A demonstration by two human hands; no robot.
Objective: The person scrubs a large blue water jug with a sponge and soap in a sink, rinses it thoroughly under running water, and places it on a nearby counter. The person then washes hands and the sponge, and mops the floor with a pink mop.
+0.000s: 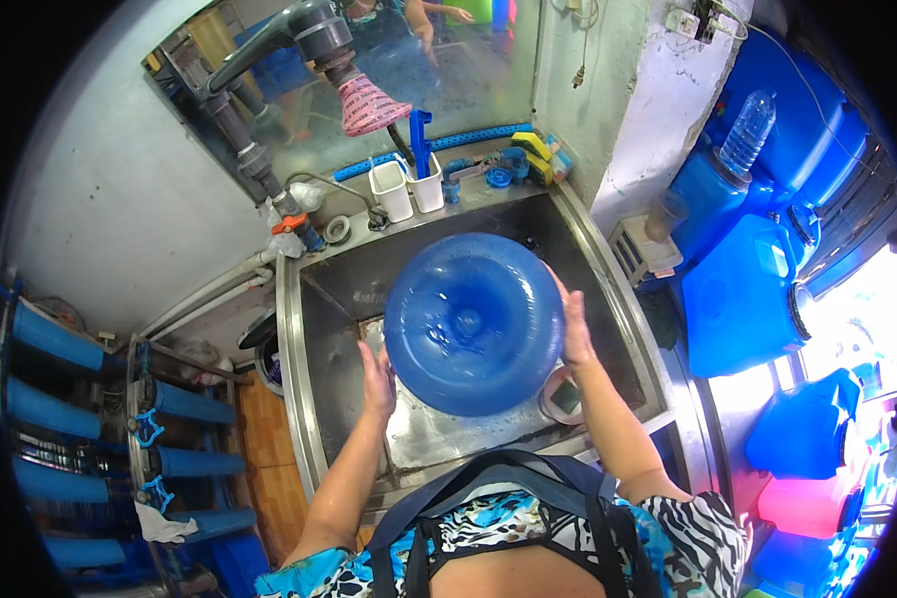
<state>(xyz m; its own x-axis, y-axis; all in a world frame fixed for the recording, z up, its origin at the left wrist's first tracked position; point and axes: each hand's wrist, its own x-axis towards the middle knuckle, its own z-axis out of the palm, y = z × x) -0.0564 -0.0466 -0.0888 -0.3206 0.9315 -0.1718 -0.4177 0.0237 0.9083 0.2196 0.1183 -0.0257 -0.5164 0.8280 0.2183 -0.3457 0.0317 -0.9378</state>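
Note:
A large round blue water jug (473, 324) is held over the stainless steel sink (314, 299), its wet, dished round end facing up. My left hand (377, 381) presses against its lower left side. My right hand (574, 334) grips the right side, with its fingers partly hidden behind the jug. Just below my right hand, a round pinkish container (548, 399) with something dark green in it sits in the sink, partly covered by the jug. The jug's other end is hidden beneath it.
On the back ledge stand two white holders (391, 191), a blue-handled tool (421, 145), blue caps (498, 176) and yellow sponges (535, 159). A grey pipe with a pink cloth cover (372, 105) hangs above. Blue jerrycans (738, 294) line the right; blue cylinders (199, 461) stack at left.

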